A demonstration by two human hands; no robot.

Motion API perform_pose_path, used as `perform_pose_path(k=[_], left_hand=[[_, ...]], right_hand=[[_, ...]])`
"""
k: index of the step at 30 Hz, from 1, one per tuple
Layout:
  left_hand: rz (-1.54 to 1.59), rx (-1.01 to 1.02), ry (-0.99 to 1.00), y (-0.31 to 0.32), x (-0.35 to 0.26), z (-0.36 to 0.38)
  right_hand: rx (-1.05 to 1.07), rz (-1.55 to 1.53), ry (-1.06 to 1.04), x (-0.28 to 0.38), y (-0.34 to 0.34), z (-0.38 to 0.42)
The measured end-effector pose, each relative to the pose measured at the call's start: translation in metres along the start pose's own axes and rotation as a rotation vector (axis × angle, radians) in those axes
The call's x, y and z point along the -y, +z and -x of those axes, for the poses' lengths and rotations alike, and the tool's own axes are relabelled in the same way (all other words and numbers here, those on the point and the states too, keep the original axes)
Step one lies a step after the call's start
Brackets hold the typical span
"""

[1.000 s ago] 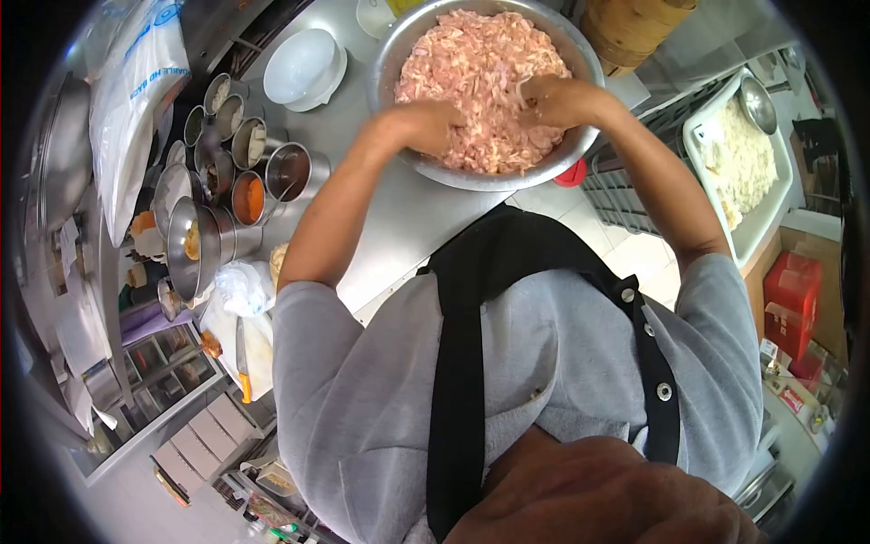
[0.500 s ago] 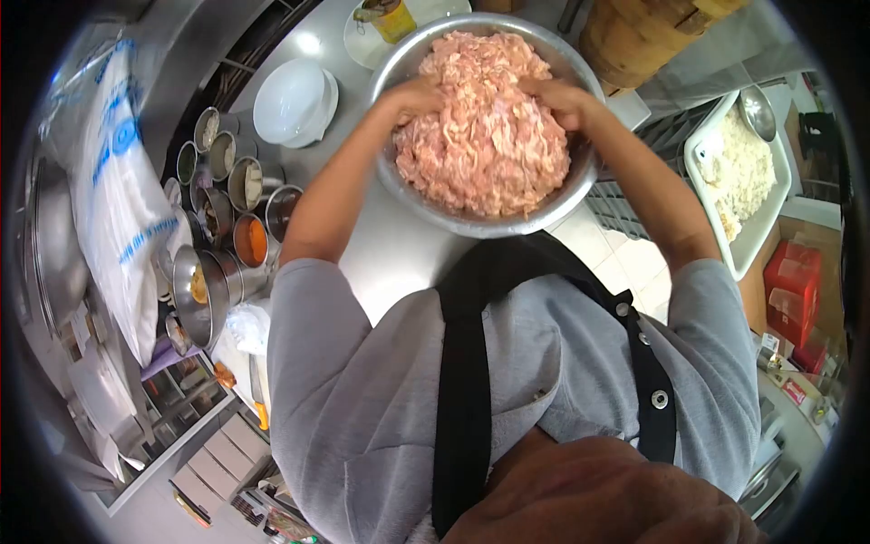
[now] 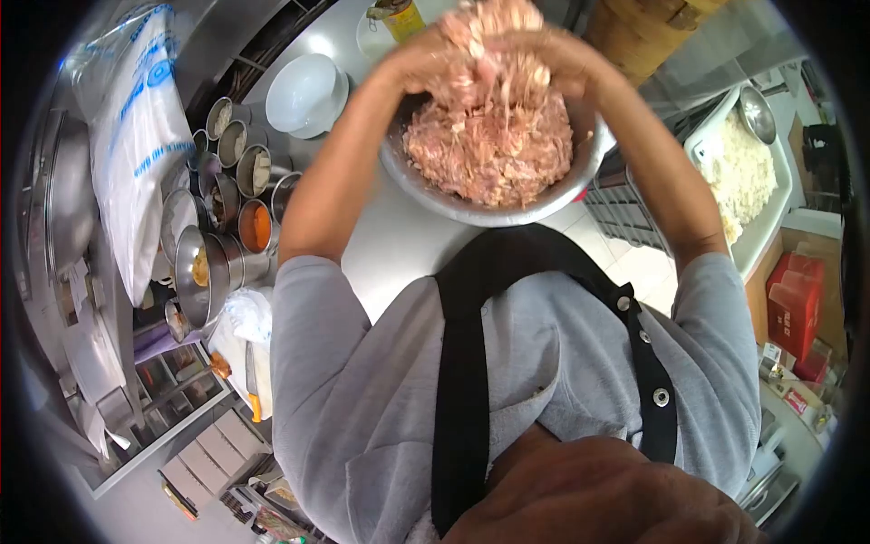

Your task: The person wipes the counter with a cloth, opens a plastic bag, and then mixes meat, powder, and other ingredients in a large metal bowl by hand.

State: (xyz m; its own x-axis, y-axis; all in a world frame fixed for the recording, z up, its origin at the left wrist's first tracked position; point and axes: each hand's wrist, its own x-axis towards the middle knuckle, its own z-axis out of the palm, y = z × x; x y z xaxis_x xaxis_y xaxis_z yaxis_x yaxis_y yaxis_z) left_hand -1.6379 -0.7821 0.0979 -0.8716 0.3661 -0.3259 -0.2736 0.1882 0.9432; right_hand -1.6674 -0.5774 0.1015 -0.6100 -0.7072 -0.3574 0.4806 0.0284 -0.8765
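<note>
A large metal bowl [image 3: 426, 201] holds a heap of pale pink minced meat [image 3: 489, 159] with lighter strands in it. My left hand [image 3: 424, 65] and my right hand [image 3: 560, 62] are raised over the bowl's far half, one on each side of a lifted clump of the meat. Strands hang from this clump down to the heap below. Both hands are closed around the clump, their fingers partly buried in it and a little blurred.
Left of the bowl stand white bowls [image 3: 306, 91] and several metal containers, one with orange contents [image 3: 256, 227]. A yellow-handled knife [image 3: 254, 399] lies lower left. At right are a tray of white shredded food [image 3: 739, 181] and a black crate [image 3: 634, 213]. Bamboo steamers [image 3: 648, 36] stand behind.
Both hands have risen from the sides of the heap and moved away from my body, lifting a clump of meat. The bowl's near side now shows a lower heap.
</note>
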Motion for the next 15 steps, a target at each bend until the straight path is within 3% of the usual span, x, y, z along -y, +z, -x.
perform_pose_path(k=[1, 3, 4, 5, 6, 8, 9, 10, 11, 13, 15], left_hand=[[-0.017, 0.013, 0.019, -0.01, -0.004, 0.007], [0.037, 0.034, 0.308, -0.003, -0.011, 0.021], [0.058, 0.081, 0.449, 0.012, -0.031, 0.042], [0.075, 0.124, 0.596, 0.022, -0.044, 0.054], [-0.038, 0.03, 0.536, 0.027, -0.034, 0.056], [-0.264, -0.159, 0.411, 0.033, 0.007, 0.054], [-0.587, -0.051, 0.28, 0.03, 0.028, 0.045], [-0.902, 0.062, 0.137, 0.03, 0.037, 0.04], [-0.953, 0.091, 0.073, 0.026, 0.045, 0.041], [-1.067, 0.152, -0.051, 0.009, 0.047, 0.042], [-0.675, 0.018, -0.243, 0.0, 0.026, 0.045]], right_hand=[[0.049, 0.089, -0.07, 0.014, 0.003, 0.011], [0.187, 0.158, -0.327, 0.039, 0.014, 0.031], [0.198, 0.228, -0.342, 0.047, 0.022, 0.045], [0.063, 0.338, -0.248, 0.042, 0.02, 0.051], [-0.07, 0.447, -0.155, 0.031, 0.015, 0.054], [0.098, 0.226, -0.247, -0.013, -0.004, 0.037], [-0.02, 0.52, -0.299, -0.037, -0.019, 0.03], [0.036, 1.248, 0.14, -0.018, -0.013, 0.034], [0.145, 1.453, 0.158, -0.028, -0.016, 0.036], [0.098, 1.212, 0.072, -0.028, -0.032, 0.04], [-0.03, 1.052, -0.067, -0.026, -0.047, 0.042]])
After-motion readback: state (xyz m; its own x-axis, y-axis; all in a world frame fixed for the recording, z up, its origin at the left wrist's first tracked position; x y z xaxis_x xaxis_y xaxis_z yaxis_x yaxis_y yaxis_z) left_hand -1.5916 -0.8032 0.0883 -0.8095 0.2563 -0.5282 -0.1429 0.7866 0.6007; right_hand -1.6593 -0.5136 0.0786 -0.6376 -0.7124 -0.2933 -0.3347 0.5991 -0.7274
